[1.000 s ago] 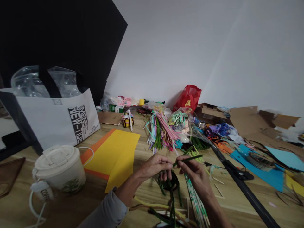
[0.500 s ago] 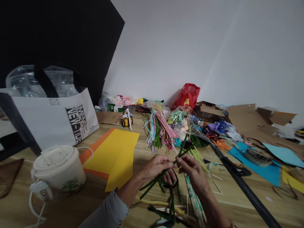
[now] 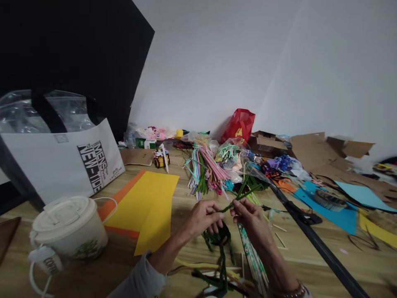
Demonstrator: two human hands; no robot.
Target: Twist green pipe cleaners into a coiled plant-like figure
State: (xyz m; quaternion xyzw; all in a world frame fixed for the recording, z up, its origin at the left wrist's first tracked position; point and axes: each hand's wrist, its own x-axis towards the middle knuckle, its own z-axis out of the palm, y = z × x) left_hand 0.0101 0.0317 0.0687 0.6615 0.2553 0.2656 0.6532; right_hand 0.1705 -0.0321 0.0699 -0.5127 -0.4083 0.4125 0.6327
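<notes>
Dark green pipe cleaners (image 3: 228,207) stretch between my two hands, joined into a twisted strand near the middle. Their far ends fan out past my right hand (image 3: 246,213), whose thumb and fingers pinch the strand. At the near end, my left hand (image 3: 206,215) has its thumb and fingertips closed on the strand; part of that grip is hidden. Just below the hands, a dark green pipe-cleaner shape (image 3: 221,238) with bent, leaf-like loops rises on a stem from the table.
Yellow paper (image 3: 155,198) lies on orange paper to the left, beside a white lidded pot (image 3: 68,227) and a white bag (image 3: 62,161). Bundled coloured pipe cleaners (image 3: 207,169) lie ahead. A black bar (image 3: 322,248) crosses the table at right, near blue paper (image 3: 338,217).
The loose green ends that stuck out below my left hand no longer show there. My left fingers have drawn together at the strand. The view has turned slightly right.
</notes>
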